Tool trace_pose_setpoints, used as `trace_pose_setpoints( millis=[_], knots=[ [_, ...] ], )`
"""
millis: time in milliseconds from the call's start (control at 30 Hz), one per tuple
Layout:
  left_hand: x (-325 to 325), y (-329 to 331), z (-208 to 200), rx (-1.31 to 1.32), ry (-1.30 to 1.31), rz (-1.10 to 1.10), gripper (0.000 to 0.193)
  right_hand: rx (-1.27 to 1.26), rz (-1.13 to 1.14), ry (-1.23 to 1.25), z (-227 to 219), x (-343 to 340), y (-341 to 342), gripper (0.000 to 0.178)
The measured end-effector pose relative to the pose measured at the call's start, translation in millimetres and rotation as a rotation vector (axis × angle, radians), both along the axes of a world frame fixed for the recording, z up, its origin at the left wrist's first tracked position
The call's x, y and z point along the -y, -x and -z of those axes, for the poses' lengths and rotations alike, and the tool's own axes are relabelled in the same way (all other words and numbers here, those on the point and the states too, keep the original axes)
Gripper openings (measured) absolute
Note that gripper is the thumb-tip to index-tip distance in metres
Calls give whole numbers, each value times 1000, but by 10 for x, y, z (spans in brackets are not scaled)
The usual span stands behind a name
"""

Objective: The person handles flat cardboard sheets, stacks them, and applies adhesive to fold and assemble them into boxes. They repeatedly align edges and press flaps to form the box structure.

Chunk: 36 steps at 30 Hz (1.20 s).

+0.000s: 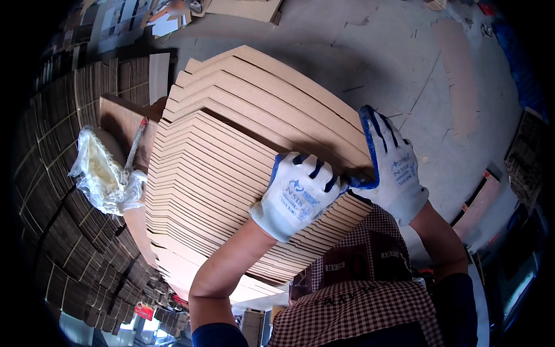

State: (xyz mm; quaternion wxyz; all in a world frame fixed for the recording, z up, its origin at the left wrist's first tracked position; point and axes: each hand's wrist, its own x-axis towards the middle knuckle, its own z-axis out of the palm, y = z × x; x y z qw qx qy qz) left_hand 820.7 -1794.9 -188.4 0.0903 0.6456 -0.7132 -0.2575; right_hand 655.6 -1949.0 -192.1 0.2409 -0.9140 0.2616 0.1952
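Fingers of the left hand (298, 196), in a white knit glove with blue-dipped tips, curl down over the near edge of a thick stack of flat cardboard sheets (231, 173); thumb side hidden, so a clamp on the stack reads as likely but the underside grip cannot be told.

Head view, centre to right:
- Right hand (393, 168), same kind of glove, fingers spread and pressed flat against the stack's right-hand end, blue tips pointing toward the top of the frame. Judged a squaring or steadying contact instead of a grasp, since nothing is enclosed.
- Stack of flat cardboard sheets: fills the centre of the frame, fanned slightly so that many stepped edges show; the upper layers slope toward the upper right. The two hands bracket one corner, which would keep loose sheets from sliding apart.

Head view, left:
- Crumpled clear plastic wrap (107, 176), lying on a lower cardboard pile at centre left, just beside the main stack.
- Further bundled cardboard piles (63, 231), running along the left edge down to the lower left.

Head view, top and right:
- Concrete floor (404, 69), with loose cardboard strips (457, 75) scattered at the upper right.

Head view, bottom:
- Checked apron or shirt (358, 289) of the person, lower centre, below both forearms.
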Motion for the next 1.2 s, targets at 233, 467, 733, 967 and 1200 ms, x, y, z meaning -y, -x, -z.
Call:
trace_pose_setpoints(
  millis=[233,467,733,967,1200],
  knots=[
    [28,-10,-47,30,-39,2,25,23,14,1,-28,11,-17,117],
    [-271,119,204,-1402,-241,-581,25,55,48,-59,-51,22,-45,115],
    [-254,-212,-87,-650,226,-537,40,149,99,-1,-56,-48,9,104],
    [-288,-334,-309,-941,417,-1033,34,109,87,-18,-114,-291,50,109],
    [-355,-77,-301,-41,95,-133,63,112,110,-100,-48,-248,46,105]
  ],
)
